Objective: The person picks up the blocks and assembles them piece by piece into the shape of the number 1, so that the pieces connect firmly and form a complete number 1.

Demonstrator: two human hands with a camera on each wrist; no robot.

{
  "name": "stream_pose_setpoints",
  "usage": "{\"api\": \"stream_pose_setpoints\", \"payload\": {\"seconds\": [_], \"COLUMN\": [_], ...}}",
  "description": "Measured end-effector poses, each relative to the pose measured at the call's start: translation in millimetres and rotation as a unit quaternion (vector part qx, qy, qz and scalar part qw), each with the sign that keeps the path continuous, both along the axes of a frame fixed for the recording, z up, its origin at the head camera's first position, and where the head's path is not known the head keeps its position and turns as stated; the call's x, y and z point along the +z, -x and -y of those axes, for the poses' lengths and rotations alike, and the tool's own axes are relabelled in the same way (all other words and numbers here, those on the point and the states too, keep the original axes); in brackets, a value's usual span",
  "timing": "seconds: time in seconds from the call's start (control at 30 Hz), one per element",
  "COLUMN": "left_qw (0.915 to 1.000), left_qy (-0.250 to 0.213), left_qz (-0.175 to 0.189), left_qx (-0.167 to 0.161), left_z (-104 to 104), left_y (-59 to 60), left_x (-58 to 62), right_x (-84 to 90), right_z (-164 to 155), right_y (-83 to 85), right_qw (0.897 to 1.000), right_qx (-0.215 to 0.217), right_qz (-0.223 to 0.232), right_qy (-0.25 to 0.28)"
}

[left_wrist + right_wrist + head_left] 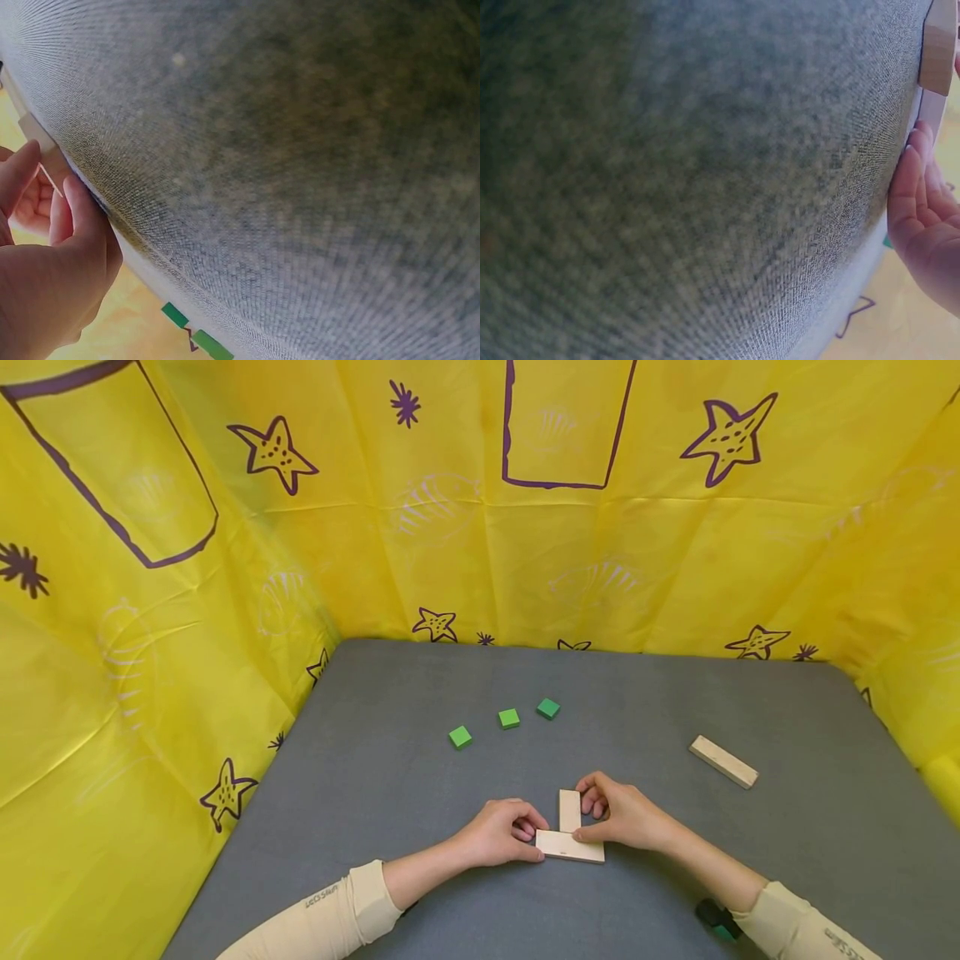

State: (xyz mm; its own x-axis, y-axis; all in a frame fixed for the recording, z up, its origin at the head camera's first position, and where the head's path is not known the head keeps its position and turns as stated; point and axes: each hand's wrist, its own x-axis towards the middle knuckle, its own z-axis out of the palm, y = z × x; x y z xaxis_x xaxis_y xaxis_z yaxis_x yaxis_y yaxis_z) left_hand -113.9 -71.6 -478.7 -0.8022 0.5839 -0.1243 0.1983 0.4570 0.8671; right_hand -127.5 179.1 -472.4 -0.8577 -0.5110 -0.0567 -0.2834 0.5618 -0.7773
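Observation:
Two pale wooden planks lie on the grey table (420, 793) in a T shape. The near plank (572, 847) lies crosswise, and the far plank (569, 808) points away from its middle. My left hand (536, 841) pinches the near plank's left end. My right hand (586, 816) curls its fingers against the far plank's right side, with its thumb on the near plank. In the left wrist view my fingers (75, 217) sit against a plank edge (46, 154). In the right wrist view my fingertips (919, 195) sit below a plank end (937, 45).
Three green cubes (460, 737) (508, 718) (548, 708) form a row beyond the hands. A third wooden plank (723, 761) lies apart at the right. Yellow cloth with purple stars (480, 552) walls in the table on three sides.

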Motion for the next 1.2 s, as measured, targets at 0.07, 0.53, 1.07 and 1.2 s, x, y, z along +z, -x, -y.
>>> {"api": "stream_pose_setpoints", "payload": {"seconds": [0.07,0.53,1.07,1.2], "left_qw": [1.0,1.0,1.0,1.0], "left_qy": [0.0,-0.001,-0.002,-0.003], "left_qz": [-0.001,-0.003,0.004,0.004], "left_qx": [0.0,0.001,0.0,0.0], "left_z": [0,0,1,1], "left_y": [0.3,0.3,-1.5,-1.7], "left_x": [0.1,1.0,0.9,0.1], "right_x": [0.1,0.7,1.4,3.8], "right_z": [0,-2,-12,-16], "right_y": [0.4,0.6,-0.6,-0.1], "right_qw": [1.0,1.0,0.999,0.999], "right_qx": [0.001,0.006,-0.001,-0.009], "right_qz": [-0.001,0.0,0.001,-0.004], "right_qy": [0.001,0.008,0.051,0.053]}}
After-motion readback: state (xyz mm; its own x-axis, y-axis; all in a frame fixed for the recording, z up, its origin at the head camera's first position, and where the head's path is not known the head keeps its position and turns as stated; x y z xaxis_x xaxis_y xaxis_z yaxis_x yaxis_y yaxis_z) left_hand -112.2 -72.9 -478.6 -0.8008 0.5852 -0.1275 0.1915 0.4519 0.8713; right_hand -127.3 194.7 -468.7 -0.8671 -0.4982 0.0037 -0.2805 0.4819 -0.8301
